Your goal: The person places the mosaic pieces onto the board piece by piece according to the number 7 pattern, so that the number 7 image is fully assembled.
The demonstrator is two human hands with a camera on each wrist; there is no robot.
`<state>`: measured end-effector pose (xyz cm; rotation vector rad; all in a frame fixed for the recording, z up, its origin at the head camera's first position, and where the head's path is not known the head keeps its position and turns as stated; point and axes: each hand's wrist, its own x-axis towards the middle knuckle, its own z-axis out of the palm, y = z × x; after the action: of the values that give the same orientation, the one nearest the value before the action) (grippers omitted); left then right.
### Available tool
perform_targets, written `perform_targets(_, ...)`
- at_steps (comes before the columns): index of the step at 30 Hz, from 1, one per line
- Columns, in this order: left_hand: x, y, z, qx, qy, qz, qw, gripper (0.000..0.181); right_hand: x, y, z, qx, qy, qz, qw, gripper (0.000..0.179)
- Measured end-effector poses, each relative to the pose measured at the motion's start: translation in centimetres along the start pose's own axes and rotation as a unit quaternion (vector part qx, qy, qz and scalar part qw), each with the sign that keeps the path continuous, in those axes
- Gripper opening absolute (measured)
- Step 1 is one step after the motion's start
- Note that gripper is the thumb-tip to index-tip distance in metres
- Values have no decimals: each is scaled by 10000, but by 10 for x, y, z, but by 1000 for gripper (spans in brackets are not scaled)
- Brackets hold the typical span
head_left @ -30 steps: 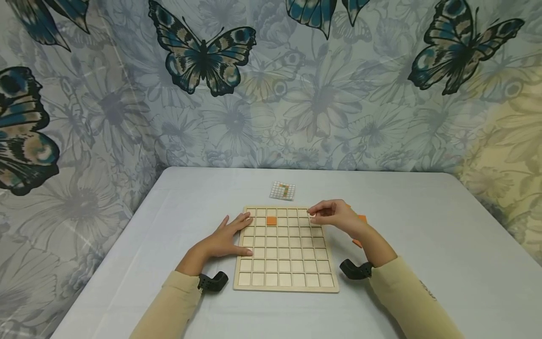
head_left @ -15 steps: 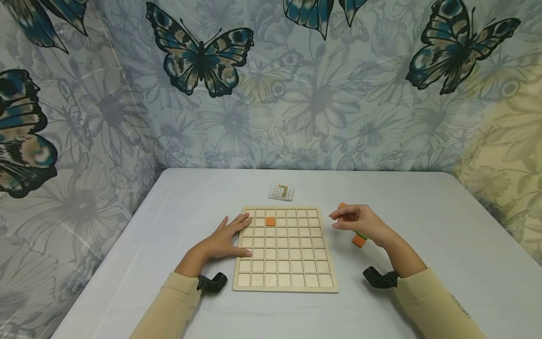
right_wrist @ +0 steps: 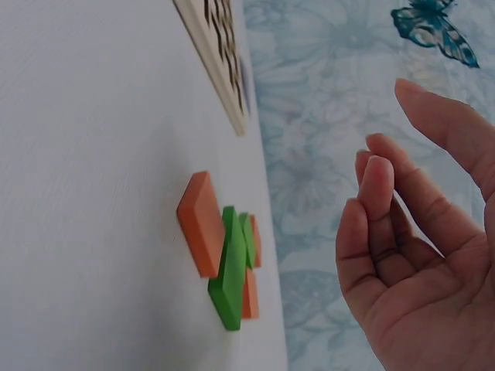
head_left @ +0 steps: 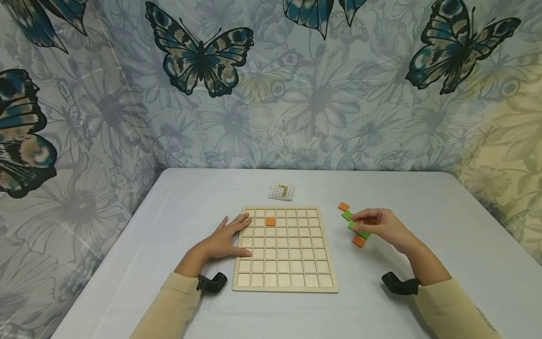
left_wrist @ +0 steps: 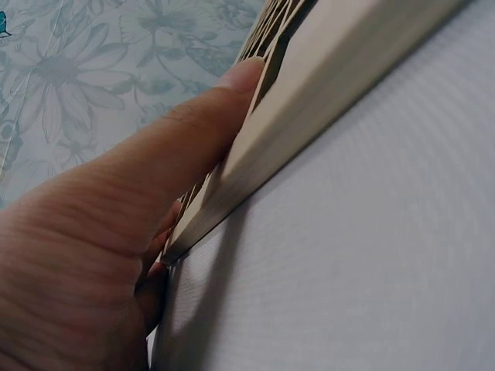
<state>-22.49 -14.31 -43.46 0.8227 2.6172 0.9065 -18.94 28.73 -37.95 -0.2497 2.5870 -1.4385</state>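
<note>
My left hand rests on the left edge of a wooden grid board, fingers and thumb spread. In the left wrist view the thumb lies on the board's frame. One orange tile sits in a cell of the second row. Over the loose tiles right of the board, my right hand hovers with thumb and fingers apart, holding nothing. Among these tiles are an orange tile and a green tile; the hand partly hides the group in the head view.
Behind the board lies a small card printed with a grid and coloured squares. Farther back in the loose group are another orange tile and a green tile. A white cloth covers the table, which meets a patterned curtain.
My right hand has moved right, from the board's upper right corner to above the loose tiles, uncovering some of them. My left hand has stayed on the board.
</note>
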Motion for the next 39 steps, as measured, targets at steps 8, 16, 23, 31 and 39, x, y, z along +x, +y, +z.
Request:
perform_targets(8, 0, 0, 0, 19, -8, -15, 10000, 96, -6, 8, -3, -13, 162, 99, 9998, 47)
perform_targets(16, 1, 0, 0, 49, -42, -27, 10000, 95, -9, 19, -5, -20, 316, 134, 9994, 46)
perform_targets(23, 0, 1, -1, 1, -21, -30, 10000, 96, -7, 31, -6, -136, 457, 136, 9988, 47)
perform_targets(31, 0, 1, 0, -11, -26, 13, 10000, 95, -4, 46, -7, -418, 721, 448, 9955, 50)
perform_targets(39, 0, 0, 0, 40, -30, -64, 10000, 96, -3, 49, -4, -623, 831, 508, 9933, 49)
